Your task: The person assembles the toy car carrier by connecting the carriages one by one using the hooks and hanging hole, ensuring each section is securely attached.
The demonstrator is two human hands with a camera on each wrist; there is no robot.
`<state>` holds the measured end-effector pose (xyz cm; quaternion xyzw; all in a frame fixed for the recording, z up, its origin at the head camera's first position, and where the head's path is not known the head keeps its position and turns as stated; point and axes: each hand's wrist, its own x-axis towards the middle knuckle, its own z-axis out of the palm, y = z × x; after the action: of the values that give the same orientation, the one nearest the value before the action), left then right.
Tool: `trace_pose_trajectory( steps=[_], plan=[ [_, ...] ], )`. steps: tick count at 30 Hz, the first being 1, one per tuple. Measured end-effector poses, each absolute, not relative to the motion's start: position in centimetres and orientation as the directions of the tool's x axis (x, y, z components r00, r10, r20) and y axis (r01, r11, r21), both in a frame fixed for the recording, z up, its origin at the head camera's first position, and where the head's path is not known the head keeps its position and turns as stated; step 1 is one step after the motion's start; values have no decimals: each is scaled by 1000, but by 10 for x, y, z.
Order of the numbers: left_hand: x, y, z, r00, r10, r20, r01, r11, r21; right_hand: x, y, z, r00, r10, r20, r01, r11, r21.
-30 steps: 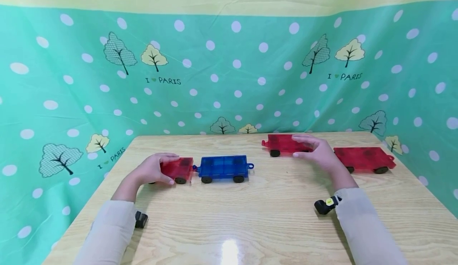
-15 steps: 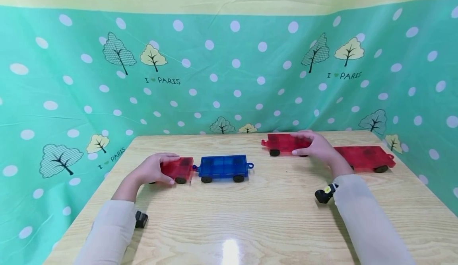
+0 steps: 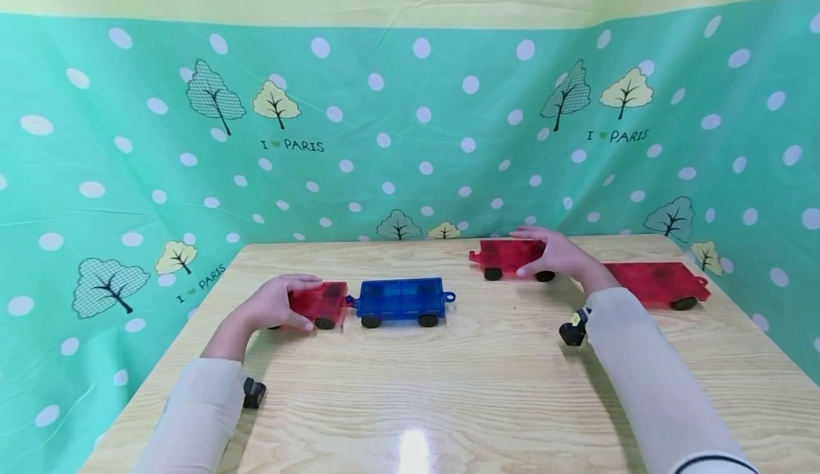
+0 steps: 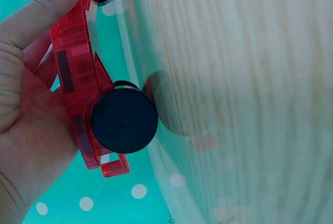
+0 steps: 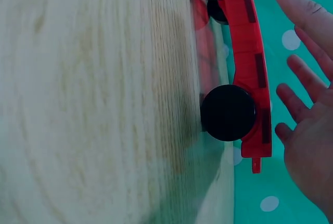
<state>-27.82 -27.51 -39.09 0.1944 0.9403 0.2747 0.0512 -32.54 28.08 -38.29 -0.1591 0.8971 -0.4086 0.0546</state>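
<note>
Two wagons met at their couplings: leftmost red wagon [image 3: 325, 303] at 10 o'clock on worktop [image 3: 410, 381], blue wagon [image 3: 400, 299] at 12. Left grip [image 3: 270, 304] pinched the red one, probably steadying the joint. Right grip [image 3: 559, 255] spread wide, seemingly clear of rear red wagon [image 3: 505, 256] at 1, wheels bearing it.

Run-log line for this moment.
Left hand: grips leftmost red plastic wagon; right hand: spread over rear red plastic wagon; blue plastic wagon: unheld
</note>
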Motion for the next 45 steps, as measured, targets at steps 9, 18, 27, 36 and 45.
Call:
trace_pose_trajectory(
  steps=[9, 18, 27, 36, 45],
  plan=[
    [-280, -275, -392, -920, 392, 8, 333, 772, 541, -333, 277, -379, -936, -351, 5, -253, 665, -702],
    [-282, -274, -392, -916, 400, 14, 345, 771, 535, -335, 278, -383, -940, -342, -5, -244, 680, -691],
    [-281, -274, -393, -919, 393, 14, 337, 768, 544, -338, 280, -387, -949, -315, -9, -223, 693, -686],
    [-280, -271, -392, -910, 413, 28, 363, 764, 534, -330, 284, -391, -951, -309, 6, -237, 715, -658],
    [-279, -273, -391, -919, 395, 8, 338, 776, 533, -317, 281, -386, -953, -300, 32, -247, 713, -656]
  ],
)
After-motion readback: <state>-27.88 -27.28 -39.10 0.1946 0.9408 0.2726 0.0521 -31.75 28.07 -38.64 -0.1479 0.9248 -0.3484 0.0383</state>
